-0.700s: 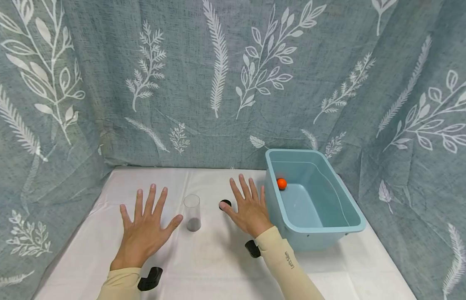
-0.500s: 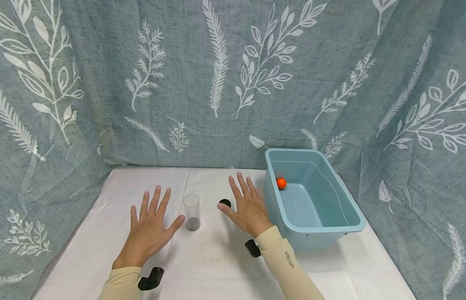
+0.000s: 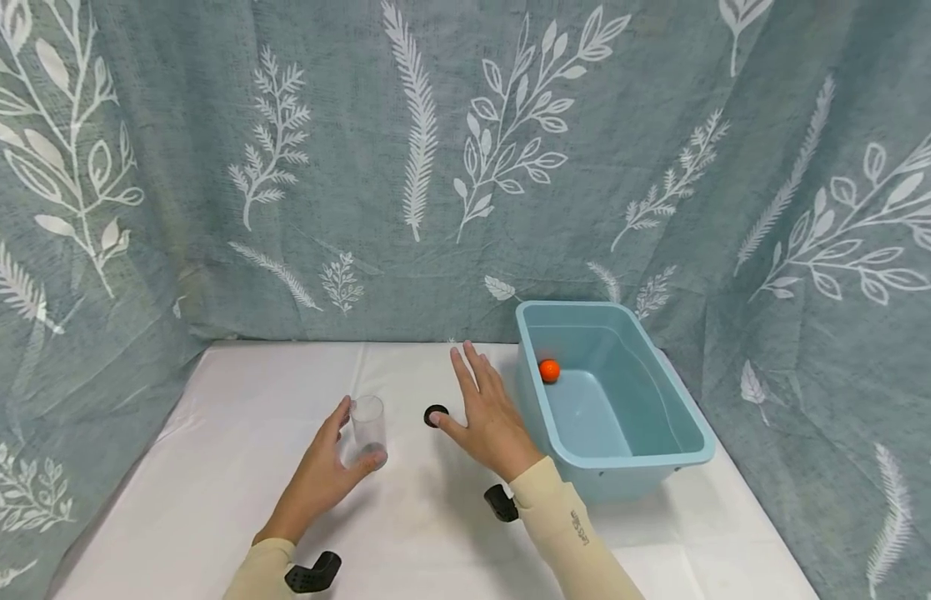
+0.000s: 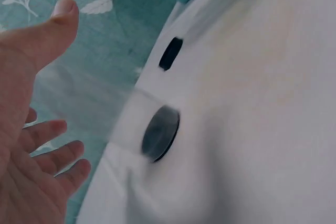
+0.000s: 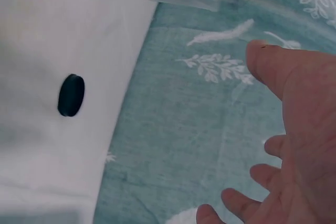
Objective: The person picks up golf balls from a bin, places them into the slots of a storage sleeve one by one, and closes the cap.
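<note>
Grey-blue cloth, printed with white sprigs and feathery leaves, begins at the far left as a hanging curtain (image 3: pixel 375 275); it folds round behind the worktop (image 3: pixel 420 542), which wears a smooth white cover with faint creases. At the lower left, a cream sleeve (image 3: pixel 261 573) fits close to the wrist, and a small angular black device (image 3: pixel 313 573) sits beside its cuff. Ahead of it is the left hand (image 3: pixel 317 475), fingers slightly bent and thumb held away from them, with the clear cylinder (image 3: pixel 368 421) in the gap between. That cylinder stands upright on the worktop, see-through along its wall and dark grey at its round base; whether any fingertip touches it, I cannot tell.

Next comes a thick, round black disc (image 5: pixel 71 95), lying flat on the worktop. In the head view the right hand's (image 3: pixel 493 421) thumb overlaps its edge, but the right wrist view shows the two apart. The right fingers are extended and hold nothing. Behind them runs a second cream sleeve (image 3: pixel 578 542) with dark lettering. Beyond, an orange ball (image 3: pixel 549 371) rests against the left inner wall of a smooth, pale blue rectangular bin (image 3: pixel 630 479) with rounded corners and a thick rim.
</note>
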`<act>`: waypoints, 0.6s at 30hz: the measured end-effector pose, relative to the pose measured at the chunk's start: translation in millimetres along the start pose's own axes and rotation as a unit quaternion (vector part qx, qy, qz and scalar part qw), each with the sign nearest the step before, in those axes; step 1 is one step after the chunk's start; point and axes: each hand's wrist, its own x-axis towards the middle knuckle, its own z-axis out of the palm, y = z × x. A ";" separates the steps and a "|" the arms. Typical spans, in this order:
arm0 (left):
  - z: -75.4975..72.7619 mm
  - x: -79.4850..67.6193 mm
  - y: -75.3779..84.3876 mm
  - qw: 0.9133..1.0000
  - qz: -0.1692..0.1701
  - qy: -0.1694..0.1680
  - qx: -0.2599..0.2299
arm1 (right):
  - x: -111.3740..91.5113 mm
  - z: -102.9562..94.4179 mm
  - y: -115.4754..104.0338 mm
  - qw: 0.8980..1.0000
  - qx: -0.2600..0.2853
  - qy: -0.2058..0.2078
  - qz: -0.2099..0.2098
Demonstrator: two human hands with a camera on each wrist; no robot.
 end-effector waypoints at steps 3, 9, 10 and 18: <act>6.7 3.3 -0.2 0.999 -0.006 0.000 -0.032 | 0.4 -11.8 0.3 1.000 0.013 0.013 -0.006; 16.7 6.9 1.2 0.998 -0.001 0.022 -0.056 | 1.9 -51.2 9.3 0.999 0.030 0.025 0.002; 17.9 7.8 1.6 0.998 0.001 0.027 -0.056 | 3.0 -59.4 13.2 0.999 0.034 0.026 0.005; 22.4 12.1 3.2 0.997 -0.010 0.056 -0.049 | 15.6 -112.8 74.2 0.996 0.077 0.000 0.051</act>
